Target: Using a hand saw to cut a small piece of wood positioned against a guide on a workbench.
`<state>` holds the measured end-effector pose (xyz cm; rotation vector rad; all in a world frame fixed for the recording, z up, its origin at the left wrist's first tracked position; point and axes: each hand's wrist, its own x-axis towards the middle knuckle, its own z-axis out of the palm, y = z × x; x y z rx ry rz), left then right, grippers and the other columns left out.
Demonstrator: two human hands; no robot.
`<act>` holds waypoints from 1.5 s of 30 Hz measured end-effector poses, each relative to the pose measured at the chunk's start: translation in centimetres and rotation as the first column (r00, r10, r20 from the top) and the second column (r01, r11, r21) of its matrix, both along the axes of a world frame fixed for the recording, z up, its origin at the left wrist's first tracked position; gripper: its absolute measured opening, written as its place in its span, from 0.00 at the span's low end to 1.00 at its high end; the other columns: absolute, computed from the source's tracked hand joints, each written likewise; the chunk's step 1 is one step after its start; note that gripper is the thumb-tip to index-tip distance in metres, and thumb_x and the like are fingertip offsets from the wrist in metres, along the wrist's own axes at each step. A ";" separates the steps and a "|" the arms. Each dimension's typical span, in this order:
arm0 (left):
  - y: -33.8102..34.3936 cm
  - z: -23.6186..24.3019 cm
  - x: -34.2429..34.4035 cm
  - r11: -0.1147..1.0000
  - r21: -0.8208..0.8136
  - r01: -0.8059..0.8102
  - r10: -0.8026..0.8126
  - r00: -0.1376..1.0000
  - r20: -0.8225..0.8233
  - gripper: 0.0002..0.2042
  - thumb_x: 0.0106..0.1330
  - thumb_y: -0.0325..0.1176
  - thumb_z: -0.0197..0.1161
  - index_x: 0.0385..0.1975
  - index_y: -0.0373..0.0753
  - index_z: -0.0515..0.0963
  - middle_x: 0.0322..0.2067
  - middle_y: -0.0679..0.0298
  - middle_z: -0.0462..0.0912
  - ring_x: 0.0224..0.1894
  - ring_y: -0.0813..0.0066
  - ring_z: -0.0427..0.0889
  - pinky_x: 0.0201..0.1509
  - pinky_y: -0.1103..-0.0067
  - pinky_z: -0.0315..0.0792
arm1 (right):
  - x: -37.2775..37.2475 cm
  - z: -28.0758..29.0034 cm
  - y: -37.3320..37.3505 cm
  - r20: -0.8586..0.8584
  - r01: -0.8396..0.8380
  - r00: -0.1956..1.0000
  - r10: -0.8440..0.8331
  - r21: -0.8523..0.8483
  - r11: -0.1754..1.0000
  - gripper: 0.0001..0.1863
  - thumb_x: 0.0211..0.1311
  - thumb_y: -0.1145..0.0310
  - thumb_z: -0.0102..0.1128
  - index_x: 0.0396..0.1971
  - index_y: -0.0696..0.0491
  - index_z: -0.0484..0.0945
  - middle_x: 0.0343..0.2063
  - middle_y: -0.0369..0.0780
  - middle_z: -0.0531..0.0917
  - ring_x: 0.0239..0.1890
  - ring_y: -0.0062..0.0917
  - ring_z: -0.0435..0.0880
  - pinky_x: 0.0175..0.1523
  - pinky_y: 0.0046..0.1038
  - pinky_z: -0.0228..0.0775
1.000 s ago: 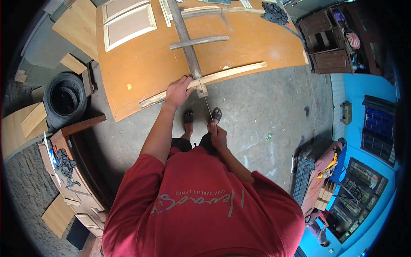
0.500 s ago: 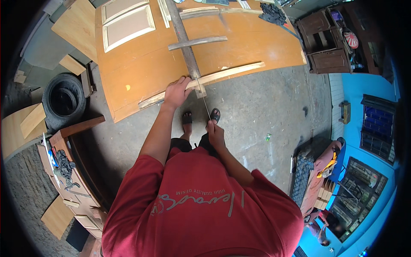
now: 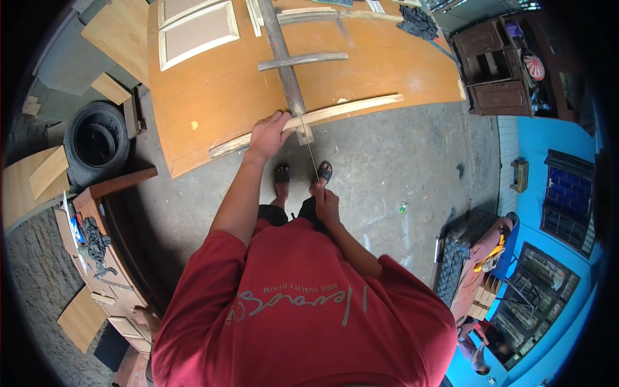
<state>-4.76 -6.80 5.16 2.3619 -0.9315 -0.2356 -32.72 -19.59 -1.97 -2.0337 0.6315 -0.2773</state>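
Observation:
A long pale wooden strip (image 3: pixel 354 108) lies across a grey-brown beam (image 3: pixel 284 80) near the front edge of the orange-brown panel table (image 3: pixel 361 80). My left hand (image 3: pixel 266 138) is closed over the strip, just left of the beam, and presses it down. My right hand (image 3: pixel 327 205), near my body, is wrapped round the grip end of a handsaw (image 3: pixel 312 157) seen edge-on as a thin line. Its blade reaches the strip beside the beam's near end. The saw's handle is hidden in my fingers. A shorter grey wooden piece (image 3: pixel 303 60) lies across the beam farther off.
Pale framed panels (image 3: pixel 200 35) and a black cloth (image 3: pixel 418 22) lie on the table. Stacked tyres (image 3: pixel 97 145) stand at the left, above a wooden cabinet (image 3: pixel 116 258). A dark cabinet (image 3: pixel 496 97) stands at the far right. A person (image 3: pixel 477 348) is at the lower right.
The whole view has shifted slightly, and the table's contents sit a little higher and farther right. My hands keep their hold on the strip and the saw, with little visible movement.

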 end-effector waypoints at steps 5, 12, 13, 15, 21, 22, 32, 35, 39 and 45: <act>0.6 0.3 -0.2 0.999 0.029 -0.019 0.020 1.000 -0.024 0.15 0.73 0.45 0.65 0.51 0.45 0.75 0.45 0.59 0.82 0.50 0.52 0.85 0.52 0.59 0.78 | 8.4 2.6 -0.4 -0.056 -0.020 0.998 0.023 0.056 0.998 0.31 0.83 0.53 0.54 0.23 0.63 0.80 0.14 0.50 0.75 0.18 0.30 0.78 0.29 0.41 0.67; 0.5 0.2 0.0 0.998 0.048 -0.030 0.032 0.999 -0.040 0.16 0.73 0.45 0.65 0.52 0.45 0.75 0.46 0.58 0.82 0.49 0.49 0.84 0.51 0.58 0.79 | 10.8 4.8 -0.5 -0.106 -0.034 0.994 0.041 0.070 0.997 0.30 0.82 0.54 0.54 0.24 0.64 0.80 0.21 0.59 0.79 0.26 0.57 0.82 0.33 0.50 0.68; 0.4 0.2 0.2 0.999 0.041 -0.026 0.027 0.999 -0.031 0.16 0.73 0.45 0.65 0.52 0.45 0.75 0.46 0.58 0.82 0.49 0.49 0.84 0.51 0.58 0.79 | 8.3 4.3 -0.3 -0.086 -0.026 0.996 0.032 0.064 0.998 0.30 0.82 0.54 0.54 0.24 0.64 0.80 0.20 0.57 0.79 0.24 0.54 0.81 0.33 0.49 0.68; 0.2 -0.1 0.1 1.000 0.030 -0.008 0.008 1.000 -0.011 0.17 0.73 0.47 0.65 0.53 0.45 0.75 0.47 0.58 0.83 0.47 0.46 0.84 0.49 0.57 0.79 | 3.3 2.4 -0.1 -0.088 0.006 0.996 0.003 0.099 0.995 0.29 0.83 0.53 0.54 0.25 0.62 0.81 0.18 0.54 0.78 0.21 0.46 0.79 0.32 0.46 0.68; -0.2 0.4 0.3 1.000 0.028 0.004 -0.003 0.999 -0.032 0.16 0.73 0.46 0.65 0.52 0.44 0.75 0.46 0.57 0.82 0.47 0.45 0.84 0.49 0.57 0.79 | 10.4 3.2 -1.0 -0.061 -0.027 0.998 0.028 0.021 0.999 0.30 0.81 0.52 0.55 0.25 0.63 0.81 0.22 0.59 0.81 0.30 0.58 0.85 0.35 0.51 0.72; -0.2 0.4 0.2 0.999 0.040 0.011 -0.009 0.999 -0.045 0.16 0.73 0.46 0.65 0.52 0.44 0.75 0.46 0.57 0.82 0.47 0.45 0.84 0.49 0.57 0.79 | 13.4 4.2 -1.3 -0.076 0.003 0.997 0.002 0.075 0.997 0.30 0.81 0.52 0.55 0.25 0.64 0.81 0.24 0.60 0.81 0.33 0.59 0.85 0.37 0.52 0.73; 0.5 -0.8 0.2 0.999 0.028 0.018 -0.017 1.000 -0.007 0.16 0.73 0.46 0.65 0.52 0.45 0.76 0.45 0.58 0.82 0.47 0.48 0.85 0.51 0.57 0.78 | 1.7 2.7 0.6 -0.126 -0.001 0.992 0.004 0.024 1.000 0.30 0.81 0.52 0.56 0.25 0.64 0.82 0.24 0.58 0.83 0.32 0.59 0.85 0.38 0.54 0.72; 0.7 -0.9 0.1 1.000 0.015 0.018 -0.018 1.000 -0.003 0.16 0.73 0.45 0.66 0.51 0.45 0.76 0.45 0.57 0.83 0.47 0.47 0.85 0.50 0.58 0.78 | 5.5 2.0 -0.2 -0.091 -0.037 0.995 0.042 0.064 0.997 0.29 0.81 0.53 0.55 0.25 0.64 0.82 0.25 0.59 0.83 0.32 0.60 0.84 0.39 0.55 0.72; -0.6 -0.1 0.6 0.999 0.013 0.045 -0.045 0.999 -0.008 0.16 0.72 0.44 0.67 0.51 0.45 0.75 0.44 0.56 0.83 0.48 0.47 0.85 0.49 0.58 0.78 | 13.7 3.6 -1.4 -0.109 0.046 0.993 -0.035 0.091 0.995 0.29 0.80 0.52 0.56 0.26 0.64 0.83 0.26 0.60 0.81 0.35 0.63 0.82 0.40 0.54 0.73; 0.4 -0.4 0.3 0.999 0.033 0.003 -0.004 1.000 0.005 0.16 0.72 0.45 0.67 0.52 0.45 0.75 0.44 0.56 0.83 0.47 0.48 0.85 0.50 0.58 0.78 | 3.3 3.6 0.4 -0.172 -0.001 0.985 0.019 0.105 0.995 0.27 0.81 0.53 0.56 0.29 0.63 0.83 0.27 0.59 0.84 0.36 0.58 0.86 0.41 0.51 0.74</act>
